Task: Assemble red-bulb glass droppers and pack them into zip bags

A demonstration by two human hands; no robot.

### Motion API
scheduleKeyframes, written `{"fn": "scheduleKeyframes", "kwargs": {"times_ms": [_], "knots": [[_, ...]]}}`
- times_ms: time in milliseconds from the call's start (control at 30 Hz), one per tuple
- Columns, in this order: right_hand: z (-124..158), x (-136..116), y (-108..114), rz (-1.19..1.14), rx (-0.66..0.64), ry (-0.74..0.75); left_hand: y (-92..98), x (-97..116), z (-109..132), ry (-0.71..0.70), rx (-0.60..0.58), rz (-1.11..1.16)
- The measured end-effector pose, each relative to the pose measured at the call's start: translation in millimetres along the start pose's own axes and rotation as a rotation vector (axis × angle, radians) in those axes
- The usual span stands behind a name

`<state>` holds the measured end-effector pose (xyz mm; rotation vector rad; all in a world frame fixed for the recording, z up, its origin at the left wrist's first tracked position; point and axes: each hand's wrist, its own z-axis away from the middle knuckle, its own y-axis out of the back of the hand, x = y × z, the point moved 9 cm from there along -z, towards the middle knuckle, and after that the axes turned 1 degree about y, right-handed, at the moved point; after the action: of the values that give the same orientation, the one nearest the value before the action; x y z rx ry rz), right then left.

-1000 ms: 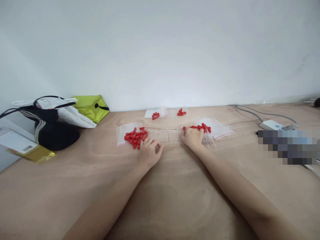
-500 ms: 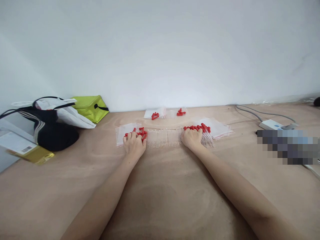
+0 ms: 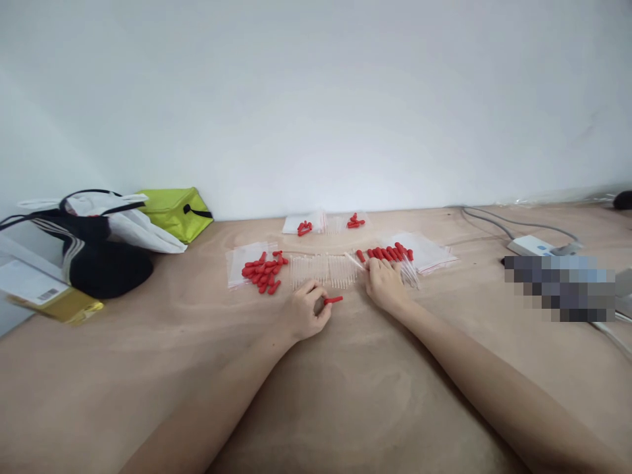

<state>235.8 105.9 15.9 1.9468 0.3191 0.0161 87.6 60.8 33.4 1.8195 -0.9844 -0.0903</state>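
Observation:
My left hand is closed, pinching a red rubber dropper bulb between thumb and fingertips just above the table. Closed too is my right hand, gripping a clear dropper tube that slants up to the left. Between and beyond the hands, clear tubes lie side by side in a row. A pile of loose red bulbs lies left of that row. Behind my right hand sit several tubes fitted with red bulbs; my fingers partly cover them.
Small zip bags with red bulbs lie near the wall, and an empty-looking zip bag at right. On the left are a black cap, a lime bag and a gold box. A power strip with cable stands right.
My left hand has left the bulb pile, moving right and nearer with one red bulb. My right hand has shifted slightly, and a clear tube now shows in its fingers.

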Motion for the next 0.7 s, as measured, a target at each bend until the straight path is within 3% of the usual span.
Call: {"fn": "scheduleKeyframes", "kwargs": {"times_ms": [167,333,533,700], "knots": [[30,-6,4,-0.34,0.019,0.251,-9.0,-3,6,0.025,-0.059,0.059],[50,-20,16,-0.416,0.083,0.395,-17.0,-1,5,-0.013,-0.073,0.085],[48,-22,20,-0.474,0.077,0.381,-9.6,-6,2,0.036,0.003,0.101],[45,-16,21,-0.526,0.067,0.301,-7.9,-13,2,0.131,-0.025,0.043]]}}
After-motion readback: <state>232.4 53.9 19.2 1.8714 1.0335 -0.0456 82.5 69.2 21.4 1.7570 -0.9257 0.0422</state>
